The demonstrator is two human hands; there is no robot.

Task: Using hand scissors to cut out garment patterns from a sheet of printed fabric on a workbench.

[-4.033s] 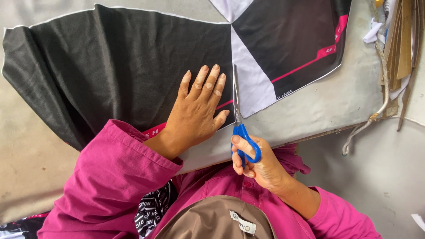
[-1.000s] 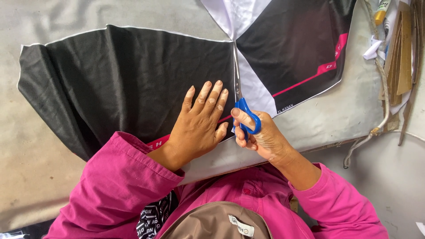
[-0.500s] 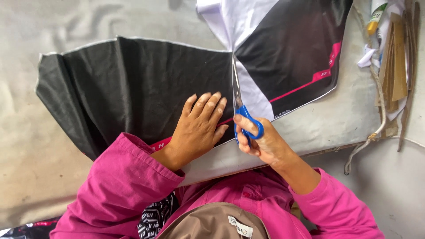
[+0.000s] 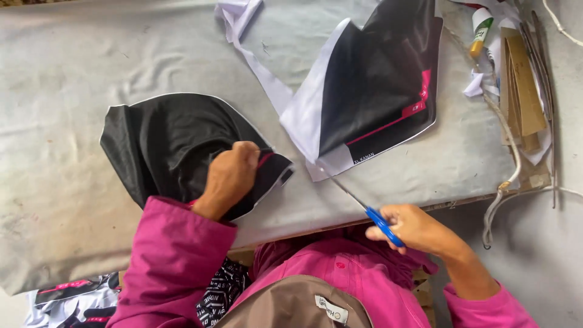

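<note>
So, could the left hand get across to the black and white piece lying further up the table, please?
Probably yes, once freed: the left hand grips the cut-off black piece, and only bare table cover and a white strip lie between it and the black and white piece.

The single head view looks steeply down from above the person; both hands sit close below, low in frame.
</note>
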